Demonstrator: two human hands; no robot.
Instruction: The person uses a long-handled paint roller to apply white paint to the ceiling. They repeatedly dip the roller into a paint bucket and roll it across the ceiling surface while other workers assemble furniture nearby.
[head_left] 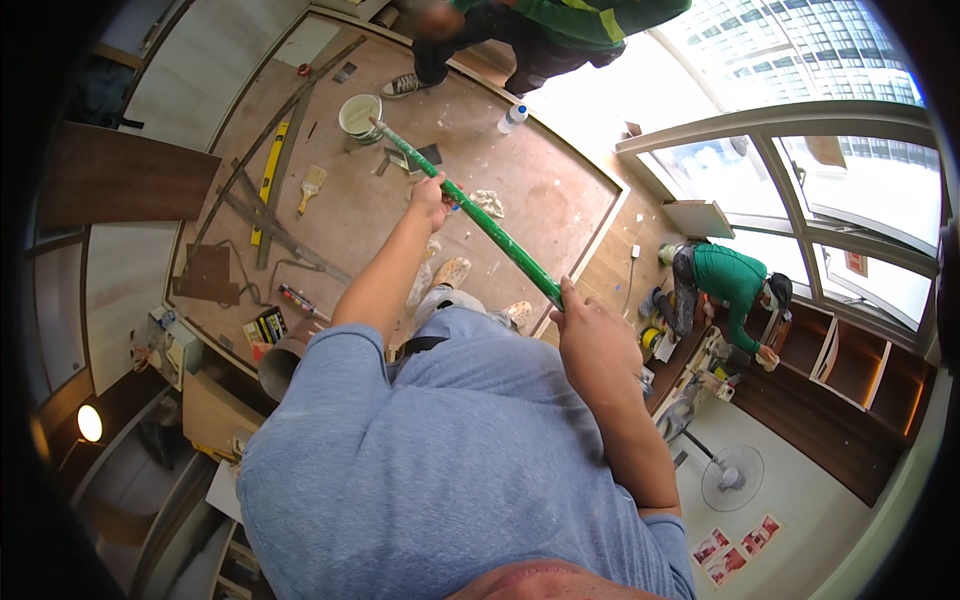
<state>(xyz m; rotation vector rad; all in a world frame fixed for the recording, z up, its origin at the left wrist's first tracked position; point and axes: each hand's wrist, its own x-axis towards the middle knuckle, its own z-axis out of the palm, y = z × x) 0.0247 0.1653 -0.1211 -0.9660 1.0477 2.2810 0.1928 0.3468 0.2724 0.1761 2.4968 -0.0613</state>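
Note:
A long green pole (508, 243), spattered with pale paint, slants from beside my chest up and away to the left. My left hand (431, 203) is wrapped round it near its middle. Closer to me, my right hand (598, 345) grips the near end, with the thumb lying along it. The pole's bare, narrow tip appears beside the rim of a white bucket (360, 117) with pale contents. Whether tip and bucket touch, I cannot tell. Left of the pole, a paintbrush (311, 190) and a yellow spirit level (269, 184) lie on the covered floor.
One person in dark trousers (480, 38) stands beyond the bucket. Another in a green top (735, 285) bends over dark cabinets (800, 440) at right. A water bottle (512, 120), a crumpled rag (488, 203) and metal strips (290, 240) lie about. A fan (732, 477) stands near the wall.

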